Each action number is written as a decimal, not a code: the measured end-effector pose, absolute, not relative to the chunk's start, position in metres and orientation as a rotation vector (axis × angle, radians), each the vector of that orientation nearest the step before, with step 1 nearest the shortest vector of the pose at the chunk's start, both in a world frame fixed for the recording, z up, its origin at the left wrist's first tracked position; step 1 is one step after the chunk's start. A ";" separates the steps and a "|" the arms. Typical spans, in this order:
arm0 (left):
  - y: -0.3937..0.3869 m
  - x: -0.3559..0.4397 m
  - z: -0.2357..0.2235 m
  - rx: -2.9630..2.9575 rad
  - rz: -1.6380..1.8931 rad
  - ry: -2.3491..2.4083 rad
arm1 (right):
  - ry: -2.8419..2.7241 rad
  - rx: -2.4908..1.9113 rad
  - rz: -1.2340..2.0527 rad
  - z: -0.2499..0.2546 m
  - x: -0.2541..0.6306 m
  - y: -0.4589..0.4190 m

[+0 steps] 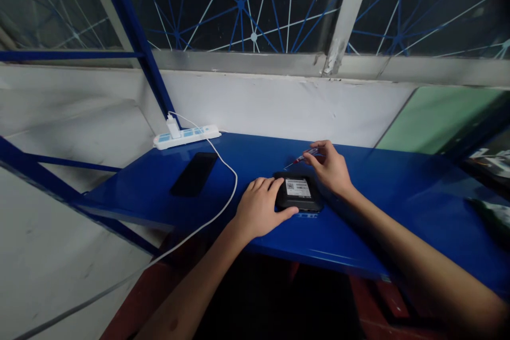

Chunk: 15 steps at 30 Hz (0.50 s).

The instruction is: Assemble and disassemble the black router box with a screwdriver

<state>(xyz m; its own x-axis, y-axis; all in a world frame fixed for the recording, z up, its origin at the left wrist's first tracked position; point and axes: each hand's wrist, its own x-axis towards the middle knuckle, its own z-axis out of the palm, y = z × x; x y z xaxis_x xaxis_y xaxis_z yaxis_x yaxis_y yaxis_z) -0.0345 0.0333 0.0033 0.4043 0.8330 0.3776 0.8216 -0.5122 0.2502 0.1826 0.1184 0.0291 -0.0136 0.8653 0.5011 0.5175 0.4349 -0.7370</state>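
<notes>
A small black box-shaped device with a white printed label lies flat on the blue table. My left hand rests against its left side, fingers along the far left corner and thumb at the near edge. Above the device's far right side, my right hand pinches the handle of a screwdriver. Its handle is clear and red, and the thin metal shaft points left and down, towards the device's far edge. Whether the tip touches anything I cannot tell.
A black phone lies to the left on the blue table. Behind it sits a white power strip with a charger plugged in. A white cable loops across the table and off its front edge. A green panel leans at back right.
</notes>
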 end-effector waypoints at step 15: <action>0.033 -0.034 0.004 2.580 0.741 1.569 | -1.365 -1.010 0.728 0.035 0.201 0.089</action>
<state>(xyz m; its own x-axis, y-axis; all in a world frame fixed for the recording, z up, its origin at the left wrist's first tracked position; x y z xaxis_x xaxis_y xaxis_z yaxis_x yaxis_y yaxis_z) -0.0341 0.0334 0.0040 0.3773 0.8450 0.3790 0.8294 -0.4903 0.2676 0.2011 0.0888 0.0347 0.1071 0.8935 0.4360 0.1353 0.4214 -0.8967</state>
